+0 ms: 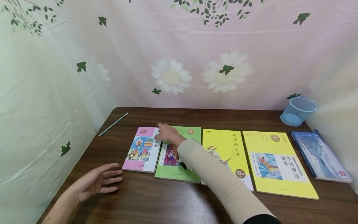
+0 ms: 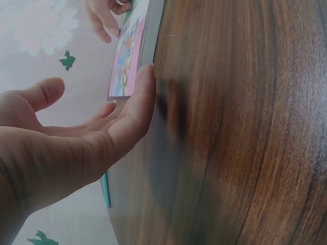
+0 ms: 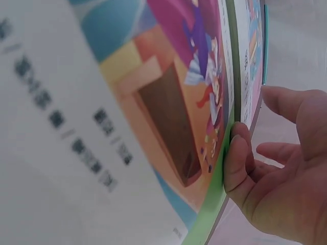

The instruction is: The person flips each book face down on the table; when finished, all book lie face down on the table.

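Note:
My left hand (image 1: 96, 182) hovers over the table with its fingers spread and nothing in them, just left of the pink-and-white book (image 1: 139, 155). That book lies flat with a colourful picture on its cover. My right hand (image 1: 168, 133) reaches across to the seam between it and the green book (image 1: 179, 177), near their top edges. In the right wrist view, its loosely bent fingers (image 3: 237, 166) are at the green book's edge, and whether they press on it is hard to tell. My right forearm covers part of the green book and the yellow book beside it (image 1: 221, 137).
Another yellow book (image 1: 279, 186) and a blue book (image 1: 321, 155) continue the row to the right. Behind them stands a light blue plastic cup (image 1: 297, 112). A thin green stick (image 1: 113, 124) lies at the back left. Patterned curtains (image 1: 179, 46) surround the dark wooden table (image 1: 156, 202).

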`<state>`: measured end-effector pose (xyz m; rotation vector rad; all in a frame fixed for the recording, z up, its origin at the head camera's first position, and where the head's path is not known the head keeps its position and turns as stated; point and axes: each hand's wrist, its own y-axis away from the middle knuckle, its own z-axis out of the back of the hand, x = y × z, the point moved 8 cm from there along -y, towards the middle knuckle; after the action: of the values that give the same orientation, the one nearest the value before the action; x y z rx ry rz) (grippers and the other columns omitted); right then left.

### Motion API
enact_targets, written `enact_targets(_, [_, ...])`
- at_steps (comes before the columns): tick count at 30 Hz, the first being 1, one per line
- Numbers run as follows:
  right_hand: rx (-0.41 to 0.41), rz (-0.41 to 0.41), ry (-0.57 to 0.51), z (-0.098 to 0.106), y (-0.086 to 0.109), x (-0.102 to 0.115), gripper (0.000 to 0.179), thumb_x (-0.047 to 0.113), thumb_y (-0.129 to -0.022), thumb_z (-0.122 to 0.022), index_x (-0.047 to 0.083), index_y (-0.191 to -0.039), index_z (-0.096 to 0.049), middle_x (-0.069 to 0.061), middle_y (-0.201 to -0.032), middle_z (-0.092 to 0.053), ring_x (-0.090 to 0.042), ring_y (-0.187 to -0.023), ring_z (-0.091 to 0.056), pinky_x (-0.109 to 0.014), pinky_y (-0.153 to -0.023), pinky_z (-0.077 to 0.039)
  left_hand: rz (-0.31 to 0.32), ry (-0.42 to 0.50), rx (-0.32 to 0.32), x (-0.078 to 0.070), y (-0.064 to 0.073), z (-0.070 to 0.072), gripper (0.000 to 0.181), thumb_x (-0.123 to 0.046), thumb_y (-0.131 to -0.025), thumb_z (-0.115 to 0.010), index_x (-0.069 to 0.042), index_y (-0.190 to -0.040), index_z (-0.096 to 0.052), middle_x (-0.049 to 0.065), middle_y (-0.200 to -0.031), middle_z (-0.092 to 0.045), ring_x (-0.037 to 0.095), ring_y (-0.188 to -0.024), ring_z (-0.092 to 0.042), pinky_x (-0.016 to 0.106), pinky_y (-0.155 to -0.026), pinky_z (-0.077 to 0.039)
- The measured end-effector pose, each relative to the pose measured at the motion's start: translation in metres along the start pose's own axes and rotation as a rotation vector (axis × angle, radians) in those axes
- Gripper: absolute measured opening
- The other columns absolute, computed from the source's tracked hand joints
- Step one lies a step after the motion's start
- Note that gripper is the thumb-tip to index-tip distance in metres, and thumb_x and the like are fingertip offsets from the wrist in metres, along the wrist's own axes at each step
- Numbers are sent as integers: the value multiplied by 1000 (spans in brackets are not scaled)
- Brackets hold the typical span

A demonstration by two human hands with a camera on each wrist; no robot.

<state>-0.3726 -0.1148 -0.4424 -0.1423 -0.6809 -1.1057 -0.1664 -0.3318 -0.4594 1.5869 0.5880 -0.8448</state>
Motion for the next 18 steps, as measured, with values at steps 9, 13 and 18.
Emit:
enact_targets(9, [-18,-33,2,3,-2,-6,71,31,-95,-66,17,-156,-34,-10,-159,-39,-28,-142,-43,-48,-114,-41,-10,55,38,-1,-2,-6,77,-49,-106,-41,0,-157,-11,20,-146,-51,26,-122,-62,54,-101,-52])
enact_targets(13, [-19,-36,21,2,-3,-7,70,32,-95,-66,19,-156,-34,-11,-160,-36,-29,-140,-45,-49,-113,-42,-12,75,53,-2,-2,-10,77,-48,-106,-42,0,-157,-11,17,-144,-54,25,-122,-63,54,-102,-52])
enact_targets(18, [-14,-30,32,2,-4,-8,73,35,-93,-68,19,-156,-35,-11,-162,-33,-31,-142,-44,-50,-113,-42,-18,69,47,-3,-3,-11,78,-48,-106,-42,1,-157,-11,18,-144,-54,25,-121,-63,53,-101,-52])
